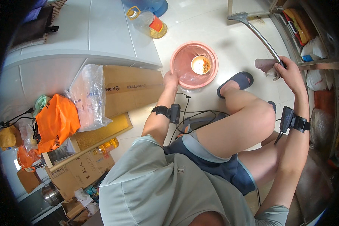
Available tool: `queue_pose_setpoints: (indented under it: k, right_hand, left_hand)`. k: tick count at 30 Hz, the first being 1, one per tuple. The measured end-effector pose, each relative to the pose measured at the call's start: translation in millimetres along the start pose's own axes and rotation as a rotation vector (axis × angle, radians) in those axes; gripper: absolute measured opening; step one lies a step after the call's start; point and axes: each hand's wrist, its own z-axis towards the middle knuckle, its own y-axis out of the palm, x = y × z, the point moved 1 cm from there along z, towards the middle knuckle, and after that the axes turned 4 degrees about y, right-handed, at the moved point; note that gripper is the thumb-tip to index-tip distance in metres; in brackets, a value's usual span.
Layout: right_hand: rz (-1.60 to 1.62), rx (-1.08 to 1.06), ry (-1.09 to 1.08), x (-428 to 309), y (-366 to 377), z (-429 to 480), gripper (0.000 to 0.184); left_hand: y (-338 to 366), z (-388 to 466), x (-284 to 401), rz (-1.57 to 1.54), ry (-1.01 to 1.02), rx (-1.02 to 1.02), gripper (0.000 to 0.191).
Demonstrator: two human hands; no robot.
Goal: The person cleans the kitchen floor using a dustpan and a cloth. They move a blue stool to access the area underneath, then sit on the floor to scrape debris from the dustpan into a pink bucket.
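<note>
My left hand (171,80) grips the near-left rim of a round pink waste bin (194,85). A clear plastic liner covers the bin's inside, and a white bowl-like container (200,65) with reddish-brown residue lies in it. In my right hand (290,73) is the dark grip end of a tool with a long metal handle (262,39). Its wide grey head (238,16) points away to the upper left; the exact kind of tool cannot be told. A greyish-pink cloth (264,65) hangs by the fingers of the same hand.
Left of the bin lie a long cardboard box (132,84), a clear plastic bag (89,99) and an orange bag (58,121). An oil bottle (152,25) stands beyond. Open shelving (313,66) borders the right. Black cables (199,113) run near my legs and slippered foot (236,83).
</note>
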Motion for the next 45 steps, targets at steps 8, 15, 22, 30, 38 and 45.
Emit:
queue_pose_setpoints:
  k: [8,15,22,30,38,45]
  right_hand:
    - [-0.036,-0.016,-0.029,2,1,6,0.024]
    - [-0.078,-0.015,-0.026,2,-1,7,0.029]
    - [0.002,-0.049,-0.020,10,4,13,0.021]
    - [-0.024,-0.067,0.005,2,5,13,0.021]
    - [-0.066,-0.049,-0.004,13,3,19,0.021]
    - [-0.069,-0.066,0.027,-1,8,18,0.030]
  left_hand:
    - [-4,5,1,0.415,0.116,0.142,0.035]
    - [7,-13,43,0.723,0.300,0.205,0.045]
    - [79,-66,92,0.961,0.976,-0.302,0.084]
    - [111,-42,61,0.838,0.945,-0.426,0.092]
    - [44,-14,53,1.006,0.653,-0.120,0.101]
    - [39,7,48,0.817,0.640,-0.130,0.098]
